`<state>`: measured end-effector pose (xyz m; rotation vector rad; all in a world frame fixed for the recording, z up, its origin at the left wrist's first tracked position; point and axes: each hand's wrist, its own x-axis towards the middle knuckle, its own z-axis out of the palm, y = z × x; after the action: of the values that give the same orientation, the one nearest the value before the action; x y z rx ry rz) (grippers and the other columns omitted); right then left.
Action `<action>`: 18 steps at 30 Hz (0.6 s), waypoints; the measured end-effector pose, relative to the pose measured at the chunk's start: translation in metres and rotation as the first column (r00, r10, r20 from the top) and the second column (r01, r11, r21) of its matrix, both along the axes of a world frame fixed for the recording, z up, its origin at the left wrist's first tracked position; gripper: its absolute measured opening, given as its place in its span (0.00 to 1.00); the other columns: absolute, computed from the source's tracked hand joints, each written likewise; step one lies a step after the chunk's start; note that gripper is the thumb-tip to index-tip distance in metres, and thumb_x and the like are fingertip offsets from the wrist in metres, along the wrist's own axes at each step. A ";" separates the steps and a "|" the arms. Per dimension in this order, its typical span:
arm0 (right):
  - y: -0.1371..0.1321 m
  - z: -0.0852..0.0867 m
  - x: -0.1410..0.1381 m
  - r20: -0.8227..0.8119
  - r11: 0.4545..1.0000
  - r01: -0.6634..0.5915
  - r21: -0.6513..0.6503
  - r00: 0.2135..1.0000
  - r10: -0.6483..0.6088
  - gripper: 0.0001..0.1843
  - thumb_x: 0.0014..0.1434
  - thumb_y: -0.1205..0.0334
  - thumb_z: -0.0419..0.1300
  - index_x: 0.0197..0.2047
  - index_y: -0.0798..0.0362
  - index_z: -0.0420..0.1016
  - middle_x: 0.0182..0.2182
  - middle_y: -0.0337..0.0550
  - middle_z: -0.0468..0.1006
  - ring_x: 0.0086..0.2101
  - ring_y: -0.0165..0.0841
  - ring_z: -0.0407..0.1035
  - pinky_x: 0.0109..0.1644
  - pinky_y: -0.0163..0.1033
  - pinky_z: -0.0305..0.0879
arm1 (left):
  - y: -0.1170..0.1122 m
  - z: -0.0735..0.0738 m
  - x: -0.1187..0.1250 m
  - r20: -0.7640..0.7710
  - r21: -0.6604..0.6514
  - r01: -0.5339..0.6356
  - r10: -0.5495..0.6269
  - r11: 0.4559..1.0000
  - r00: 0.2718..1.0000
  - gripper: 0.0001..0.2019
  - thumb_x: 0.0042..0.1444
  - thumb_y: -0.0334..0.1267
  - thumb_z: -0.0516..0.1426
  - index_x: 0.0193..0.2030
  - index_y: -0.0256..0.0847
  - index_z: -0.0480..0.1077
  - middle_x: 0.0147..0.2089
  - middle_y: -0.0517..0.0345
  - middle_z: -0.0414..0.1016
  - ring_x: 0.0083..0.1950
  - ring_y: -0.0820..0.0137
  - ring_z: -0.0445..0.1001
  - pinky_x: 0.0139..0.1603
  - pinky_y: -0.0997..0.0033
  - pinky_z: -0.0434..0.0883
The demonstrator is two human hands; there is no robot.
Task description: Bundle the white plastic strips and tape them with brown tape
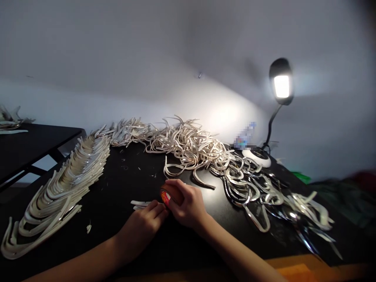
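My right hand [189, 203] is wrapped around a brown rounded object [175, 192] with a red and yellow label on its near left side. Its exact kind does not show. Just left of it, my left hand [147, 223] is closed low at the black table, its fingertips close to the brown object. A short white strip [139, 204] sticks out to the left from under those fingers; the rest of it is hidden. My two hands almost meet in front of me.
Nested curved white strips [67, 180] form a long row on the left. A tangled heap of strips [190, 143] lies at the back, with shiny looped strips [243, 188] on the right. A lit desk lamp [281, 84] and a blurred bottle [245, 136] stand at the back right.
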<state>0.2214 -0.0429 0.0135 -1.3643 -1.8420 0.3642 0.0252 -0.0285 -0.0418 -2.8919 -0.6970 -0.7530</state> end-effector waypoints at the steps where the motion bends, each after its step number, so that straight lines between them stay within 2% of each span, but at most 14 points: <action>1: 0.002 0.000 0.003 -0.033 1.000 -0.017 0.000 0.999 0.017 0.24 0.52 0.64 0.63 0.54 0.45 0.78 0.40 0.40 0.87 0.35 0.39 0.80 0.40 0.39 0.72 | 0.000 0.001 0.000 -0.001 -0.001 -0.001 0.001 1.000 1.000 0.13 0.66 0.20 0.52 0.49 0.37 0.73 0.45 0.51 0.80 0.45 0.59 0.79 0.43 0.60 0.80; 4: 0.011 -0.001 0.018 -0.273 0.997 -0.072 0.040 0.959 0.080 0.23 0.51 0.65 0.60 0.51 0.47 0.79 0.42 0.40 0.86 0.39 0.38 0.80 0.45 0.39 0.74 | -0.001 0.007 0.001 -0.010 -0.034 0.001 -0.002 0.999 1.000 0.13 0.66 0.21 0.52 0.48 0.38 0.73 0.46 0.52 0.80 0.45 0.61 0.78 0.45 0.62 0.78; 6: 0.017 -0.001 0.031 -0.444 0.996 -0.002 0.093 0.895 0.043 0.21 0.51 0.66 0.58 0.49 0.49 0.79 0.44 0.42 0.85 0.42 0.39 0.80 0.48 0.40 0.75 | -0.001 0.011 0.000 -0.011 -0.084 0.014 -0.015 0.996 1.000 0.11 0.67 0.23 0.52 0.48 0.38 0.73 0.45 0.52 0.79 0.44 0.63 0.76 0.44 0.65 0.77; 8: 0.022 -0.002 0.040 -0.492 0.992 0.067 0.109 0.871 -0.005 0.21 0.51 0.67 0.58 0.49 0.50 0.79 0.44 0.42 0.85 0.44 0.40 0.80 0.50 0.41 0.75 | -0.001 0.015 -0.001 -0.011 -0.138 0.025 -0.027 0.990 1.000 0.10 0.68 0.26 0.51 0.46 0.39 0.72 0.44 0.52 0.77 0.43 0.64 0.75 0.42 0.68 0.75; 13: 0.024 -0.008 0.037 -0.304 0.998 -0.011 0.063 0.952 0.030 0.22 0.50 0.67 0.60 0.49 0.49 0.80 0.41 0.40 0.86 0.39 0.38 0.80 0.47 0.38 0.74 | -0.001 0.016 -0.002 -0.009 -0.198 0.023 -0.025 0.980 1.000 0.10 0.69 0.27 0.50 0.45 0.40 0.71 0.41 0.53 0.74 0.43 0.64 0.72 0.42 0.69 0.73; 18: 0.020 -0.008 0.028 -0.122 1.000 0.023 0.020 0.992 -0.020 0.24 0.51 0.65 0.62 0.53 0.46 0.80 0.40 0.38 0.86 0.36 0.37 0.79 0.43 0.37 0.72 | -0.002 0.011 -0.003 0.004 -0.200 0.038 -0.038 0.979 0.999 0.09 0.69 0.30 0.51 0.47 0.40 0.71 0.42 0.53 0.74 0.44 0.64 0.71 0.42 0.69 0.73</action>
<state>0.2493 -0.0232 0.0054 -1.3173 -1.7258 0.4063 0.0219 -0.0300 -0.0305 -3.0942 -0.7612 -0.7263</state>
